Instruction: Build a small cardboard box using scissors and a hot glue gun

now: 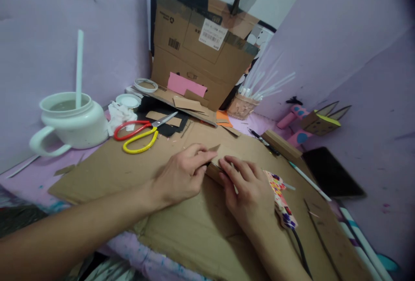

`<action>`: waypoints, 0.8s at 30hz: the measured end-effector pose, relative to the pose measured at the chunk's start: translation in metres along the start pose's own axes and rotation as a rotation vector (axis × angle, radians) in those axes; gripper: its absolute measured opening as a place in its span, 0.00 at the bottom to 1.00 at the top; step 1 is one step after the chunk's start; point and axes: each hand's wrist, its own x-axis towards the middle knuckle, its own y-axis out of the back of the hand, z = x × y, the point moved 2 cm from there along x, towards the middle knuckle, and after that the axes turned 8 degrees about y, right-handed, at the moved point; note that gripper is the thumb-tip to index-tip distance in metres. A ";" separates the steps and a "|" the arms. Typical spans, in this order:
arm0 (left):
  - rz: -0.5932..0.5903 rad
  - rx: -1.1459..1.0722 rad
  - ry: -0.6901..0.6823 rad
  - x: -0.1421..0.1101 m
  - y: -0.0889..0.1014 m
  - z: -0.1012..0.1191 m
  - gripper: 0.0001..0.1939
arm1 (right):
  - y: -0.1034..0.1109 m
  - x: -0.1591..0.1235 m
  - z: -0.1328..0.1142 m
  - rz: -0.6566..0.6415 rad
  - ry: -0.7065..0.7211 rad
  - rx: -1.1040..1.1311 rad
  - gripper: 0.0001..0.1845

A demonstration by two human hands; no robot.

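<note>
Both my hands meet over the cardboard sheet that covers the table. My left hand pinches the left end of a small folded piece of cardboard between thumb and fingers. On its right side, my right hand presses the same piece with its fingertips. Part of the cardboard piece is hidden under the fingers. A flower-patterned glue gun lies just beyond my right hand, its black cable running toward me. Scissors with red and yellow handles rest to the left, blades apart.
A white mug-like pot with a white stick stands at left. Behind are cardboard scraps, a cardboard box and a holder of white sticks. A pen, a dark phone and cardboard strips lie at right.
</note>
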 end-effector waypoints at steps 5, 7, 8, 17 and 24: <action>-0.043 0.001 -0.040 0.003 -0.009 -0.006 0.19 | -0.002 0.000 0.000 0.013 -0.017 0.030 0.14; -0.037 -0.012 -0.031 0.004 -0.010 -0.008 0.19 | -0.001 -0.003 0.000 0.033 -0.030 0.085 0.15; -0.033 -0.019 -0.028 0.004 -0.010 -0.008 0.18 | -0.001 -0.005 0.001 0.048 -0.045 0.121 0.15; -0.031 0.005 -0.070 0.006 -0.012 -0.011 0.16 | 0.003 -0.025 0.012 0.189 -0.246 0.297 0.10; -0.213 0.116 -0.250 0.019 -0.005 -0.011 0.14 | 0.001 -0.024 0.013 0.188 -0.281 0.384 0.11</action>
